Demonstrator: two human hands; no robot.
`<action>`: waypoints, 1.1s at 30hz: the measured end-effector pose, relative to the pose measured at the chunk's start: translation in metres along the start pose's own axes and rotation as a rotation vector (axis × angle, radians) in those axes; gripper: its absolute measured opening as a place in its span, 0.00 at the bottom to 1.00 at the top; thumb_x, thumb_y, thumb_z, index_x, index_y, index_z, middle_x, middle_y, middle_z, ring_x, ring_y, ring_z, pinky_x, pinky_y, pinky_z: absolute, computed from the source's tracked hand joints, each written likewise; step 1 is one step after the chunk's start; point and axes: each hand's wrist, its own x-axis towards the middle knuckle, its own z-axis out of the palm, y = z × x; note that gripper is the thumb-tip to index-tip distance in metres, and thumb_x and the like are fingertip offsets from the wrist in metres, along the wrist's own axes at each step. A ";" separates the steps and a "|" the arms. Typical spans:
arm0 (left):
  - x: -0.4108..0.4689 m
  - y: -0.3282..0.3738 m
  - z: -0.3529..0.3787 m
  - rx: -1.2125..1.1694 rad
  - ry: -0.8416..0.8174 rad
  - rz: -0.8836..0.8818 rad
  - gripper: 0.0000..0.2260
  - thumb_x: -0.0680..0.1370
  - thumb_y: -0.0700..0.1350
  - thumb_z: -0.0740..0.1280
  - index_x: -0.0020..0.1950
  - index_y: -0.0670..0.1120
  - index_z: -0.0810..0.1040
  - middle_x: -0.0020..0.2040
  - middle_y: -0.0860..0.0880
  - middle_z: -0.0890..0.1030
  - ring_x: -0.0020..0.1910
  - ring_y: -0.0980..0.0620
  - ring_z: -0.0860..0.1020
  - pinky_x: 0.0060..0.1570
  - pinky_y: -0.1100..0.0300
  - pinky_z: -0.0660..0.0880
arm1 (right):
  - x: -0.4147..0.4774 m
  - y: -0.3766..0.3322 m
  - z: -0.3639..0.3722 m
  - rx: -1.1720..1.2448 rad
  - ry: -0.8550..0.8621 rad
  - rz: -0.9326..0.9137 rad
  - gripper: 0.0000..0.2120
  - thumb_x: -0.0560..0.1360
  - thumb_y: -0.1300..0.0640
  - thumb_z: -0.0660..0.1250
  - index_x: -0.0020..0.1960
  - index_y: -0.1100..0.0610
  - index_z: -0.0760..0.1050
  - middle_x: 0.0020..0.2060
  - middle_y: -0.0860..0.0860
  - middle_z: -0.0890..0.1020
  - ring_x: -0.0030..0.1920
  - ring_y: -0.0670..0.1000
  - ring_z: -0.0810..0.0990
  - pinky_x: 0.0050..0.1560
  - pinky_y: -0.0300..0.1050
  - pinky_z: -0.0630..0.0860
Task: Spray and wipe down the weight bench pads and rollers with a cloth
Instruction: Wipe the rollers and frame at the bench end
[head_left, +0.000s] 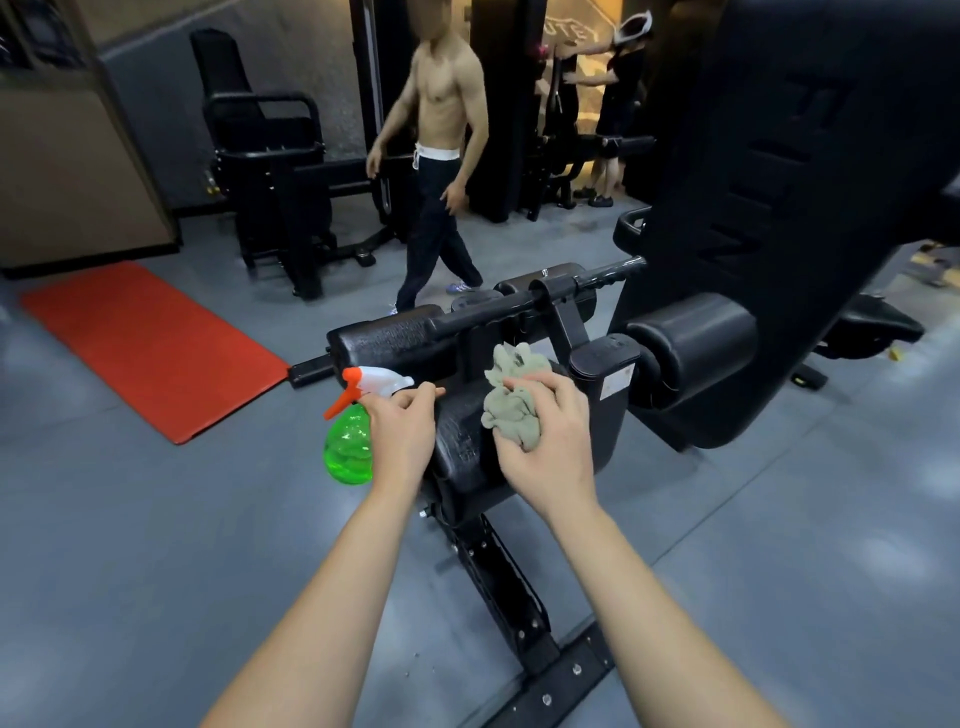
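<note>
Cloth (511, 410), one; spray bottle (348, 447), one; bench pad (467, 441), one.

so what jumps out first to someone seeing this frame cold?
The bright green spray bottle gripped in the left hand, left of centre, stands out against the black bench pad. Beside it the right hand holds a crumpled grey cloth on that pad. A red mat lies on the floor at left.

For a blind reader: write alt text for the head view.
The right hand holds a crumpled grey cloth against a black bench pad while the left hand grips a green spray bottle. A person walks behind, near a red mat.
</note>
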 end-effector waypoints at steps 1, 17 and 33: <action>0.000 -0.001 0.000 -0.001 0.008 -0.001 0.26 0.78 0.44 0.64 0.72 0.31 0.65 0.38 0.73 0.81 0.41 0.78 0.73 0.38 0.82 0.62 | -0.005 -0.003 0.001 -0.038 0.024 -0.040 0.20 0.68 0.53 0.68 0.59 0.54 0.80 0.58 0.50 0.76 0.58 0.56 0.72 0.62 0.49 0.71; -0.001 0.002 0.000 -0.001 0.004 0.000 0.25 0.80 0.44 0.63 0.71 0.28 0.68 0.39 0.67 0.79 0.38 0.77 0.73 0.36 0.82 0.62 | 0.052 0.010 -0.008 -0.146 0.053 0.258 0.03 0.74 0.53 0.67 0.47 0.49 0.75 0.50 0.49 0.81 0.55 0.55 0.78 0.51 0.46 0.71; -0.007 0.004 0.000 0.002 0.039 0.028 0.16 0.80 0.43 0.62 0.63 0.37 0.79 0.52 0.59 0.81 0.39 0.73 0.74 0.44 0.69 0.64 | 0.053 0.049 -0.015 -0.309 0.057 0.170 0.20 0.69 0.47 0.71 0.53 0.59 0.75 0.50 0.56 0.77 0.54 0.60 0.73 0.59 0.56 0.71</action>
